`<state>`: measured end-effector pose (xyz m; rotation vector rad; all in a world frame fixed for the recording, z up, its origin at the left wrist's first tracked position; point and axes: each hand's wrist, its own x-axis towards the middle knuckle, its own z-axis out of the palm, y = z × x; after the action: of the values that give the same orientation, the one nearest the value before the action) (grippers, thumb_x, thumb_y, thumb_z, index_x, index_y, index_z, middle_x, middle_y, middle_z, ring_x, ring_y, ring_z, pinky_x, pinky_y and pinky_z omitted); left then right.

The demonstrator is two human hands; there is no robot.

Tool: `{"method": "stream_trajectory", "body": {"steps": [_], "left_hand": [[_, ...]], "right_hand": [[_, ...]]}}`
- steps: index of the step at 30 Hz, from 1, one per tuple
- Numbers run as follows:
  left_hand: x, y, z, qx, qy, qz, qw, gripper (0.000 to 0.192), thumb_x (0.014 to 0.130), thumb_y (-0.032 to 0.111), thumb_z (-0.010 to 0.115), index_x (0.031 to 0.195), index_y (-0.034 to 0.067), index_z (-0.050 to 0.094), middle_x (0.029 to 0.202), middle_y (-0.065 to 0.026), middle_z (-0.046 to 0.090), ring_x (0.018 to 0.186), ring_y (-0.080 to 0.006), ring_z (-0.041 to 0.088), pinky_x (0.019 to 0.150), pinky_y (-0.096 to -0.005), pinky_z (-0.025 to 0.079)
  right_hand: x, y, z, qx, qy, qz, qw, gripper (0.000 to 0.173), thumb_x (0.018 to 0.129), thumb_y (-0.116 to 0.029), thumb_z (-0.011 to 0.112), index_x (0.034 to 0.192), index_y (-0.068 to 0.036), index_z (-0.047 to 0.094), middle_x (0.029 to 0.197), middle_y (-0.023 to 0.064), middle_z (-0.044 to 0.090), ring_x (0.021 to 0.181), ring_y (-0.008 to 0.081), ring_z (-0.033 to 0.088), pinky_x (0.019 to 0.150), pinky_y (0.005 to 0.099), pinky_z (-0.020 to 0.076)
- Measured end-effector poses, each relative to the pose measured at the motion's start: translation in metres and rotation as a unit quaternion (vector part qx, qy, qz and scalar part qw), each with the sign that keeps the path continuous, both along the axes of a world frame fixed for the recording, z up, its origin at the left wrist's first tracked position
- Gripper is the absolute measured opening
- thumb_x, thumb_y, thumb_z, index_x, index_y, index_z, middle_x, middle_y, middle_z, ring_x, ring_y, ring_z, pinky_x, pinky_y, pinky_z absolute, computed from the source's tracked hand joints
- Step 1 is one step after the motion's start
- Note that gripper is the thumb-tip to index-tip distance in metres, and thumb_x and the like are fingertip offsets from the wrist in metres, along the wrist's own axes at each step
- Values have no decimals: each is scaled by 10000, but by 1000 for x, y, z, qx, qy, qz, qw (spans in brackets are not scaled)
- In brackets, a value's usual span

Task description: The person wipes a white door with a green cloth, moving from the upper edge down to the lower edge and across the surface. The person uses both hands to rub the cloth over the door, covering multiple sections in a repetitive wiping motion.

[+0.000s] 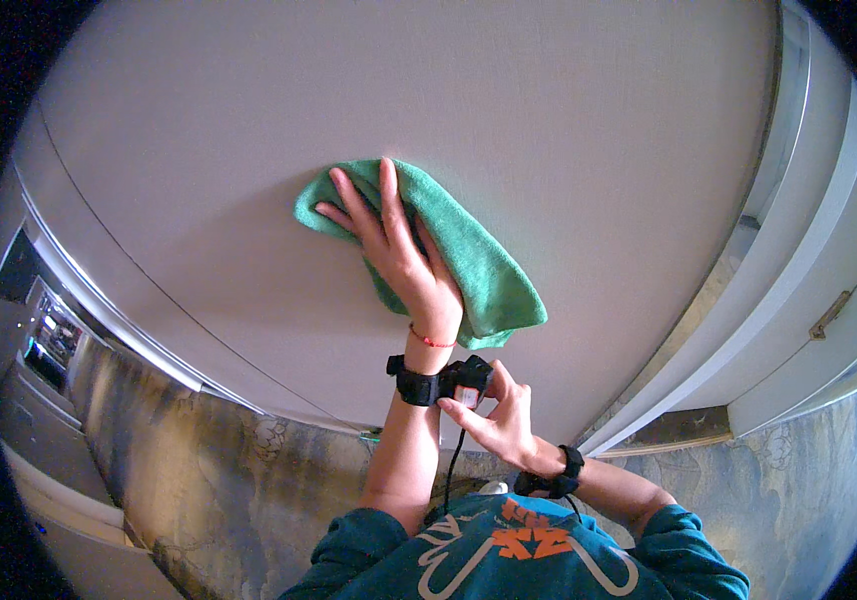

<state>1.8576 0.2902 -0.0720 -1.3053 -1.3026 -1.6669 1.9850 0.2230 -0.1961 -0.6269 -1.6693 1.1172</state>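
My left hand (pixel 410 262) lies spread over a green cloth (pixel 473 262), pressing it to a broad pale panel (pixel 586 165). Part of the cloth is folded and hangs loose to the right of the hand. A red cord bracelet (pixel 432 343) and a black strap circle my left wrist. On that strap sits a small black device (pixel 466 379) with a cable and a white label. My right hand (pixel 503 420) has its thumb and fingers around this device. A similar black strap (pixel 571 469) is on my right wrist.
At the right, a white frame (pixel 833 187) borders the panel, with a door handle (pixel 830 315) beyond it. A marbled floor (pixel 248 487) spreads below. Metal trim (pixel 136 356) and a dark glossy opening (pixel 53 341) stand at the left.
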Motion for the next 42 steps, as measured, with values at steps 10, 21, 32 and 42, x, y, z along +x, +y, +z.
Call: {"method": "stream_trajectory", "body": {"steps": [10,21,32,42], "left_hand": [[8,-2,3,-10,-7,-3,1000,506,926,54,423,1426,121,395,1543,-218,122,1399,-500,-2,1105,-614,48],[15,-5,4,-21,-29,8,999,551,913,36,396,1455,107,328,1543,-235,78,1393,-509,16,1110,-608,34],[42,-8,-18,-46,-28,-58,997,527,910,40,404,1434,92,367,1542,-243,87,1391,-516,37,1106,-590,116],[28,-12,-22,-50,-1,-76,996,537,888,70,510,1412,104,402,1533,-264,96,1386,-526,58,1100,-601,115]], "right_hand": [[6,5,-8,6,-56,47,997,462,772,-333,766,940,11,508,630,114,611,545,184,604,537,324,496],[26,37,39,257,64,-59,962,289,818,-81,662,1059,18,535,902,156,569,739,242,563,678,326,477],[15,86,102,382,104,-111,911,351,785,45,643,1117,-12,547,1140,198,596,1041,333,606,880,380,502],[32,86,90,522,-92,-253,809,273,724,-76,721,974,-87,612,887,43,643,726,188,589,594,307,412]]}}
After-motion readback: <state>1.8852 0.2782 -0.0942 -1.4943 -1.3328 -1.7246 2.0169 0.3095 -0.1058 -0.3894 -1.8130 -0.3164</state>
